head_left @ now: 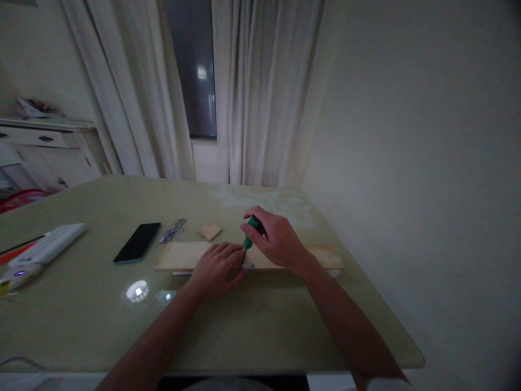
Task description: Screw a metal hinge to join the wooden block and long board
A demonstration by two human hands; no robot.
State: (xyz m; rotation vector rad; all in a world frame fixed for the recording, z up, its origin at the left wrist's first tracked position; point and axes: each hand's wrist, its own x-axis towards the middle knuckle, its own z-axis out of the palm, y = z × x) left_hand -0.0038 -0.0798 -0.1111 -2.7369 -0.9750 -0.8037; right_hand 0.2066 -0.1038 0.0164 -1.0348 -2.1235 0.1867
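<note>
A long pale wooden board lies across the table in front of me, raised a little on something white beneath it. My right hand is wrapped round the green handle of a screwdriver, held steeply with its shaft pointing down. The tip meets the board's near edge beside a small metal hinge. To the left of that spot, my left hand grips the board, fingers over the top and thumb along the near edge. Its fingertips are close to the screwdriver shaft. Any screw under the tip is too small to make out.
Behind the board are several metal hinges and a small brownish square packet. A black phone lies farther left. At the far left rest a white, bar-shaped object and an orange item. A wall borders the table's right side.
</note>
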